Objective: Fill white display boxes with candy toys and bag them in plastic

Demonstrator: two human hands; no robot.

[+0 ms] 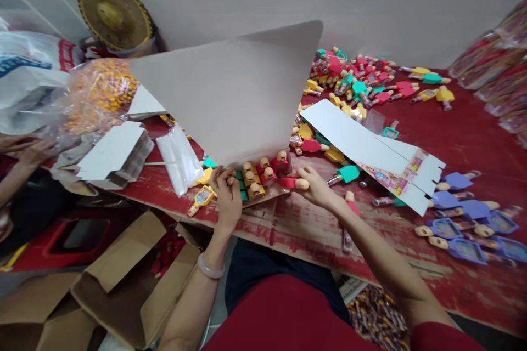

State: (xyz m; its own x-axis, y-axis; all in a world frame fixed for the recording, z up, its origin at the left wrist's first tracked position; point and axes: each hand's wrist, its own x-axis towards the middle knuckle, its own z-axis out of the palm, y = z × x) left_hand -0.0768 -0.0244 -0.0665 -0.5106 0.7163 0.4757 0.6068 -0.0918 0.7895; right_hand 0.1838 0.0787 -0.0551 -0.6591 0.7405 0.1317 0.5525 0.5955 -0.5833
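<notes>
table point(465, 140) partly getting blocked by raised lid point(230, 98), red toy point(289, 182) being pinched by right hand point(318, 189), left hand point(228, 203) grip being impossible to tell

The left hand point(228, 197) covers part of the green toys point(242, 191), a raised white flap point(230, 93) hides tabletop point(457, 137) behind, a co-worker's arm point(15, 178) is cropped at left, and carton print point(415, 165) blurs beyond reading

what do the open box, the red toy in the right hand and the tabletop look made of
Open box: seemingly thin cardboard, matt; flat, pale grey, crisp-edged. Red toy: probably moulded plastic, smooth finish, from its even, saturated colour. Tabletop: perhaps painted wood, scuffed red coating with brownish streaks.
</notes>
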